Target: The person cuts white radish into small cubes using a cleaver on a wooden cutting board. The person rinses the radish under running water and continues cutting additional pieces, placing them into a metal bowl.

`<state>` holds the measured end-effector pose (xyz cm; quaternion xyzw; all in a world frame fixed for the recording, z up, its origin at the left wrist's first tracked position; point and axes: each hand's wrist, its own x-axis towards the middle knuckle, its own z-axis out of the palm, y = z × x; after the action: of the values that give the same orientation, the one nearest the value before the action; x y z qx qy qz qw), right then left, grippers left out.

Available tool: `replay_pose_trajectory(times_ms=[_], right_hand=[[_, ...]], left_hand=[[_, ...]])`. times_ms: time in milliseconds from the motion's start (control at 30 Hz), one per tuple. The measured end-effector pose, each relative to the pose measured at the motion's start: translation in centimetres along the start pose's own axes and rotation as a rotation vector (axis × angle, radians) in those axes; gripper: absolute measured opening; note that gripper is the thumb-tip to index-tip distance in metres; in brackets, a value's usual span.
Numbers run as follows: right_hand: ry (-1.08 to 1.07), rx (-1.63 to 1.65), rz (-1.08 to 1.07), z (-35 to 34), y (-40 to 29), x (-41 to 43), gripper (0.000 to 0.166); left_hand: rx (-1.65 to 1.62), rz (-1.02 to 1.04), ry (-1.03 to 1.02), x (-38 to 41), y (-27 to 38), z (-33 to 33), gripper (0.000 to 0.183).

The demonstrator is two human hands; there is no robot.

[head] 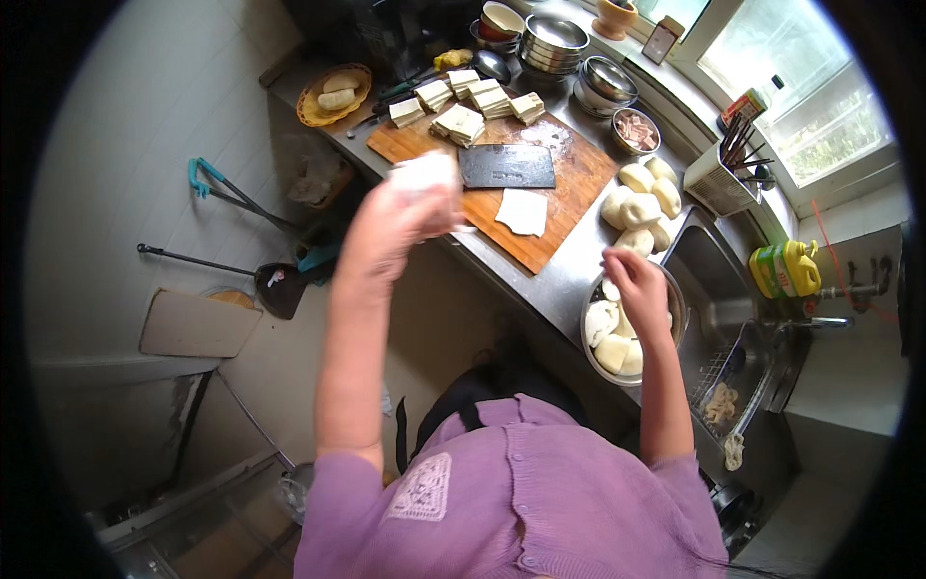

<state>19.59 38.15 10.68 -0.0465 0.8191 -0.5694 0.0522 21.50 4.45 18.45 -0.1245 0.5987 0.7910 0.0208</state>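
Observation:
My left hand [416, 221] is raised at the left edge of the cutting board and grips a white slab of food [425, 174], blurred by motion. On the wooden cutting board [579, 163] lies a dark cleaver blade [506, 166] with a flat white slice [522, 212] beside it. Several stacks of pale slices [459, 124] stand along the board's far side. My right hand [636, 282] hovers over a metal basin [589, 354] of pale, bun-like pieces [613, 352]. Its fingers are bunched, and whether they pinch something cannot be told.
Whole pale bun-like lumps [641, 210] sit between board and sink [712, 268]. Behind are a bowl of pink pieces [636, 132], stacked metal bowls [555, 43] and a chopstick holder [716, 177]. A yellow basket [307, 108] stands at the counter's left end; a dustpan [278, 293] is below.

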Motion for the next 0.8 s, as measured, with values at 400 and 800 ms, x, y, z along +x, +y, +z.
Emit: replay_pose_trajectory(times_ms=[400,800], right_hand=[[0.170,-0.657,-0.028,13.1,7.7,28.2,0.019],[0.075,-0.435,-0.109,16.4,5.5,28.8,0.010]], left_hand=[[0.193,-0.010,0.442,2.4,2.6,-20.0,0.033],[0.126,-0.146,-0.019,17.4,5.2,-12.1,0.030]])
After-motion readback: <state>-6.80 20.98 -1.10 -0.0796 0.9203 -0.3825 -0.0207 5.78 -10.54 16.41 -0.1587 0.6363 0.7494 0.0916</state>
